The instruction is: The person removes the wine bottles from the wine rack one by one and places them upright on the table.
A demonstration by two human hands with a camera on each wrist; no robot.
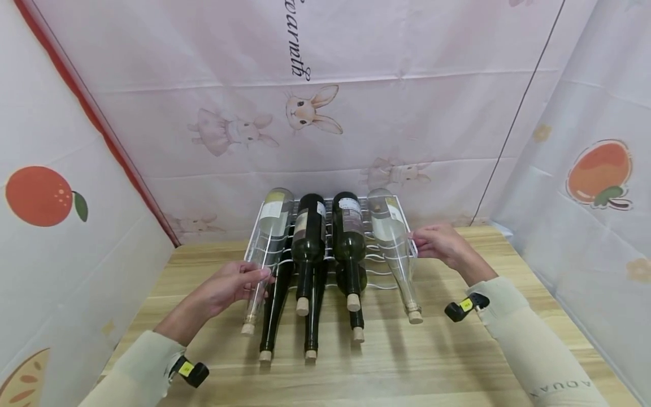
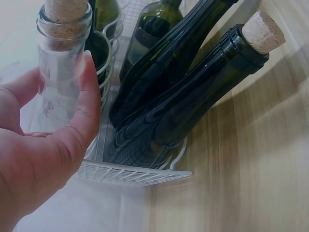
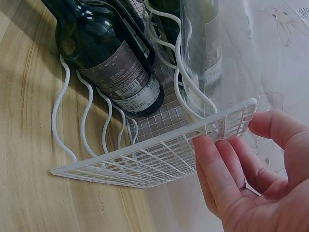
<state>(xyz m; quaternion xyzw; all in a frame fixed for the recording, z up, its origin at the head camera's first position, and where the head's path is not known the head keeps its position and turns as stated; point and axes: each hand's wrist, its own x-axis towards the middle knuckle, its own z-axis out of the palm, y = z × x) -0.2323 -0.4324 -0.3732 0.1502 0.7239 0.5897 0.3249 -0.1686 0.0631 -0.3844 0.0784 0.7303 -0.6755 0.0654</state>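
A white wire wine rack (image 3: pixel 96 158) holds corked bottles in two tiers. On the upper tier a clear glass bottle (image 1: pixel 271 223) lies at the left end, another clear bottle (image 1: pixel 389 226) at the right, with two dark green bottles (image 1: pixel 308 243) between. Three dark bottles (image 1: pixel 275 314) lie below, necks toward me. My left hand (image 1: pixel 236 285) grips the left clear bottle's neck (image 2: pixel 59 92) just below its cork, thumb on one side and fingers on the other. My right hand (image 1: pixel 439 246) pinches the upper rear part of the rack's right mesh side between thumb and fingertips.
The rack stands on a light wood-grain table (image 1: pixel 356 379), close to a pale cloth backdrop (image 1: pixel 356 130) printed with rabbits. White cloth walls with fruit prints flank the table on both sides.
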